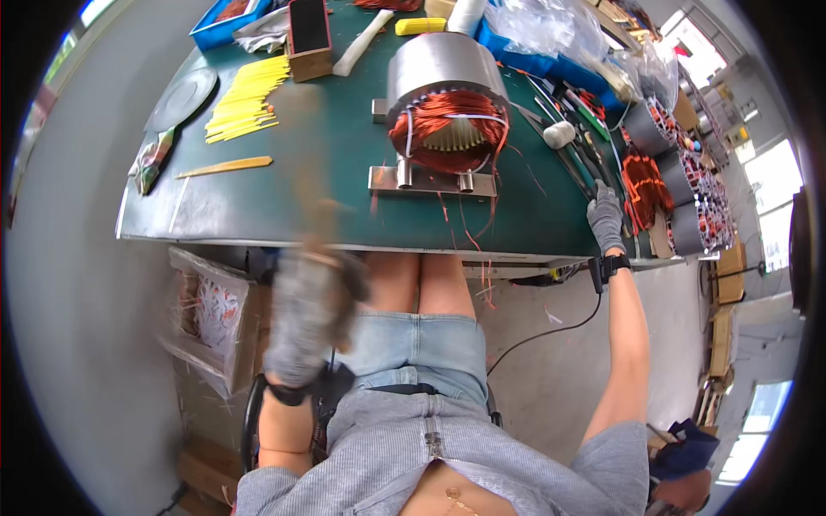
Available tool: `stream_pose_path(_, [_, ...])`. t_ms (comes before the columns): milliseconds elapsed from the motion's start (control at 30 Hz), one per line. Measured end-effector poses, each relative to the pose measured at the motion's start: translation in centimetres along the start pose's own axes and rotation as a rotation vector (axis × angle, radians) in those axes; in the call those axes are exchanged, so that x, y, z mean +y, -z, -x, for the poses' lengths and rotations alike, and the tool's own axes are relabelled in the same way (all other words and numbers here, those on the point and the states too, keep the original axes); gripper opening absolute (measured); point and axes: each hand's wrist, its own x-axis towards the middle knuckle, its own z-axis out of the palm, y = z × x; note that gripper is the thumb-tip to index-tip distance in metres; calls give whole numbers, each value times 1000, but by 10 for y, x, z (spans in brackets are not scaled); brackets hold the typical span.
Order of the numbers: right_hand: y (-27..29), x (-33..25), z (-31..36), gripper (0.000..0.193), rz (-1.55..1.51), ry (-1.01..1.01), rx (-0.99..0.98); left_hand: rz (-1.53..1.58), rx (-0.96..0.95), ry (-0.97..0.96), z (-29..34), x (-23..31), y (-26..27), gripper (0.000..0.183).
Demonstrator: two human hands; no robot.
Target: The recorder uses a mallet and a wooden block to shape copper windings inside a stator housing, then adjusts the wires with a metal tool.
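My left hand (305,318), gloved in grey and smeared by motion, is in front of the table's near edge. A long blurred brown stick-like tool (318,211) reaches up from it over the table. At the right, my gloved right hand (606,220) lies among long dark-handled tools, its fingers bent; which handle they grip is hidden. A white-headed mallet (559,135) lies just beyond it. In the middle stands a metal motor stator (447,73) with copper-red windings (452,116) tied with white bands. It rests on a metal stand (430,181), loose red wires hanging over the edge.
Yellow strips (248,99), a pointed wooden stick (225,166) and a grey disc (185,96) lie on the left of the green table (335,129). Blue bins (225,30) stand at the back. Several more stators (688,181) line the right. A scrap box (215,322) stands below left.
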Motion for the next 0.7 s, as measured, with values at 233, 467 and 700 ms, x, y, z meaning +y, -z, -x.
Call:
stream_pose_path(233, [111,-72,40,36,-560,-99,-149,254,-506,343,7,-69,-77,41])
stream_pose_path(467, [160,-76,104,25,-145,309,-242,566,-332,502,-28,-82,-137,34])
stream_pose_path(700, [367,-160,55,14,-1532,112,-80,813,-367,556,-32,-97,-151,43])
